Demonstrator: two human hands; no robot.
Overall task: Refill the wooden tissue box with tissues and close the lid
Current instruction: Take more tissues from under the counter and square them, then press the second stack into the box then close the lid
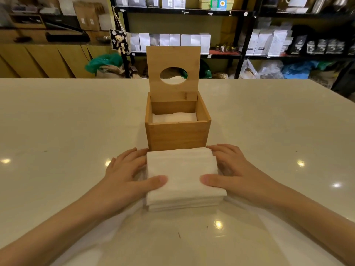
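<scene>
A square wooden tissue box (177,135) stands in the middle of the table. Its lid (173,60), with a round hole in it, is swung upright at the back. A low layer of white tissues (172,118) lies inside the box. In front of the box a thick stack of white tissues (182,175) rests on the table. My left hand (128,171) presses its left side and my right hand (230,169) its right side, with both thumbs on top of the stack.
The pale glossy table (57,131) stretches wide on both sides of the box. Behind its far edge stand black shelves (240,35) with bags and boxes, and a wooden counter (48,60) at the left.
</scene>
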